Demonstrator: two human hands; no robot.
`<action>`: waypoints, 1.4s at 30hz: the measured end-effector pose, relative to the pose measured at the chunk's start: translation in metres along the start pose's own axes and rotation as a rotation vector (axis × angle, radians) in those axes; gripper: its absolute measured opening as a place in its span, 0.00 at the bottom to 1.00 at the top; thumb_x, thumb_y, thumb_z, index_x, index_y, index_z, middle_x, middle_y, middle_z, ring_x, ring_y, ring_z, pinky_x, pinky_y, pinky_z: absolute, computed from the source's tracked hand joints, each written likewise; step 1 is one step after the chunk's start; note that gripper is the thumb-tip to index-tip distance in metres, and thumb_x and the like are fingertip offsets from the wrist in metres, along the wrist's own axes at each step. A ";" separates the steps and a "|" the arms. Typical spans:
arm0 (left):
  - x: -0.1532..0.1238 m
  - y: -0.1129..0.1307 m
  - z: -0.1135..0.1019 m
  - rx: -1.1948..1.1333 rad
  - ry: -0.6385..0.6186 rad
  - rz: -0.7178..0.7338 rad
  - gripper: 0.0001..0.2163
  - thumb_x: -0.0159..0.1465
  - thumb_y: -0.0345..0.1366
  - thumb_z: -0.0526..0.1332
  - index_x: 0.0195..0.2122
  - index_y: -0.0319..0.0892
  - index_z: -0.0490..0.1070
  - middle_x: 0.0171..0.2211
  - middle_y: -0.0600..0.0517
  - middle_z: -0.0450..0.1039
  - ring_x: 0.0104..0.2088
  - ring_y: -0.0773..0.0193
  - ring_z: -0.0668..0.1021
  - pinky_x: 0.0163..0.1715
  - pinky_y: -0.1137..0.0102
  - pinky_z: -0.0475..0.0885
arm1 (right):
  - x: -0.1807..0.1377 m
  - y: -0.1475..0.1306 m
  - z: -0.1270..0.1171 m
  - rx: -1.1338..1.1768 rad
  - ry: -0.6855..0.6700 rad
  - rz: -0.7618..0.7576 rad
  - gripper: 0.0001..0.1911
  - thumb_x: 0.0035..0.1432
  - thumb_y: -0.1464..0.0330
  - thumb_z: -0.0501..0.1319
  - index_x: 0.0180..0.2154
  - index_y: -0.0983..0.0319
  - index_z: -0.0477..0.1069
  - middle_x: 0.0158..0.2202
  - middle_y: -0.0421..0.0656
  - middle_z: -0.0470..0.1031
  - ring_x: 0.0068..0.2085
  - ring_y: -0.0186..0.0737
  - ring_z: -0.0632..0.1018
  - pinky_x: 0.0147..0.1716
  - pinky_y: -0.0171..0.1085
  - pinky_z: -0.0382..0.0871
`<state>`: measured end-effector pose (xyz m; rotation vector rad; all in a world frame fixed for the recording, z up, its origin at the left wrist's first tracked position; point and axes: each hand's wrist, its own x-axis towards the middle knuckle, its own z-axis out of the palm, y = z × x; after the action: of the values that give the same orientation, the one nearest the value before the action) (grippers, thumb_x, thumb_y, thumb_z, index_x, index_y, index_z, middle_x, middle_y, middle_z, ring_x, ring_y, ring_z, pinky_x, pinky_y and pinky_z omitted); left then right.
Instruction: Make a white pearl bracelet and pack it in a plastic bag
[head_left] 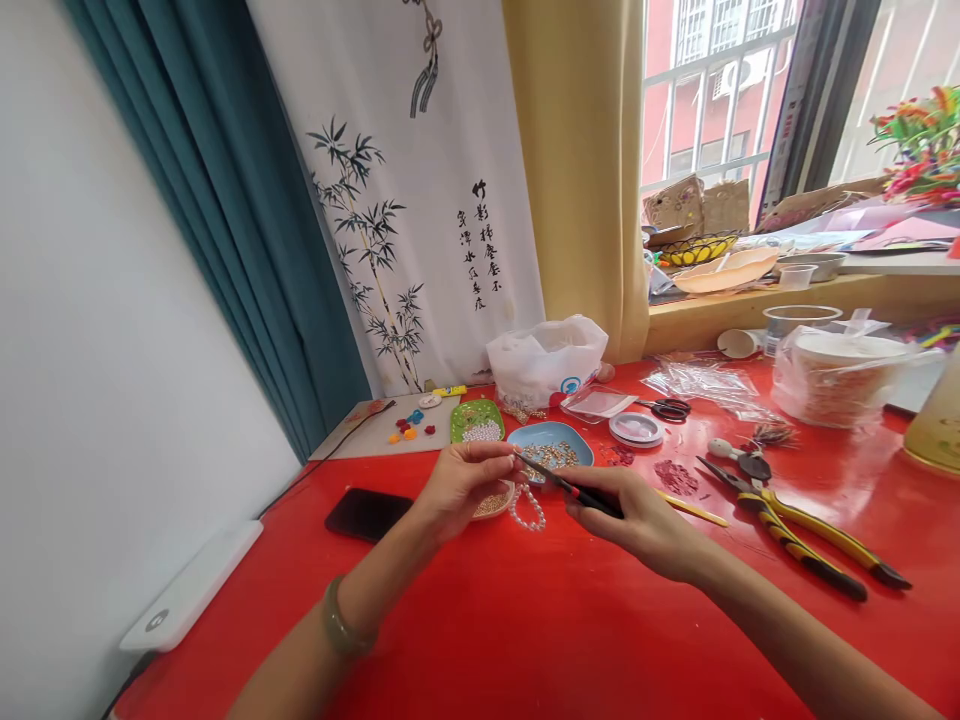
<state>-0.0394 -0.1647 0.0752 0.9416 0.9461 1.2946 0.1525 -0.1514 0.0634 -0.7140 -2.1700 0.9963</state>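
Observation:
My left hand (469,480) is closed in a pinch, thumb against fingertips, holding a beaded strand. The strand's white pearl beads (529,518) hang in a loop below the fingertips. My right hand (634,515) is closed around black tweezers (574,490) with a red band. Their slim dark tip points left and reaches my left fingertips; whether it grips anything there is too small to tell. Behind the hands stands a blue dish (536,434) of gold beads. A shallow dish (499,503) of tiny gold beads is partly hidden by my left hand.
A green tray (466,413) holds white beads. A black phone (367,513) lies left; yellow-and-black pliers (795,530) lie right. Behind are a white plastic bag (547,355), scissors (670,408), a round lid (636,430) and a bagged tub (847,375). Red scraps (676,477) lie on the red table (480,640).

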 end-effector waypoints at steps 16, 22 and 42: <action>0.011 -0.006 -0.008 0.204 0.081 0.235 0.09 0.40 0.33 0.69 0.24 0.37 0.75 0.21 0.51 0.75 0.23 0.69 0.75 0.25 0.76 0.70 | 0.000 0.015 -0.003 -0.554 0.206 -0.198 0.18 0.51 0.74 0.51 0.45 0.62 0.66 0.37 0.46 0.72 0.35 0.39 0.73 0.32 0.36 0.66; 0.010 -0.007 -0.009 0.254 0.073 0.268 0.08 0.41 0.33 0.69 0.25 0.38 0.76 0.21 0.51 0.75 0.24 0.69 0.75 0.24 0.77 0.69 | 0.001 0.015 -0.001 -0.536 0.223 -0.194 0.17 0.52 0.74 0.50 0.44 0.62 0.67 0.37 0.46 0.72 0.36 0.39 0.73 0.33 0.35 0.66; 0.012 -0.010 -0.009 0.295 0.071 0.273 0.07 0.42 0.32 0.68 0.24 0.39 0.76 0.20 0.52 0.75 0.23 0.70 0.74 0.23 0.77 0.68 | 0.002 0.013 0.001 -0.534 0.218 -0.173 0.13 0.53 0.73 0.51 0.40 0.63 0.69 0.30 0.44 0.72 0.28 0.35 0.72 0.26 0.32 0.63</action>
<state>-0.0438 -0.1525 0.0619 1.2952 1.1127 1.4485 0.1535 -0.1429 0.0529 -0.8105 -2.2662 0.2285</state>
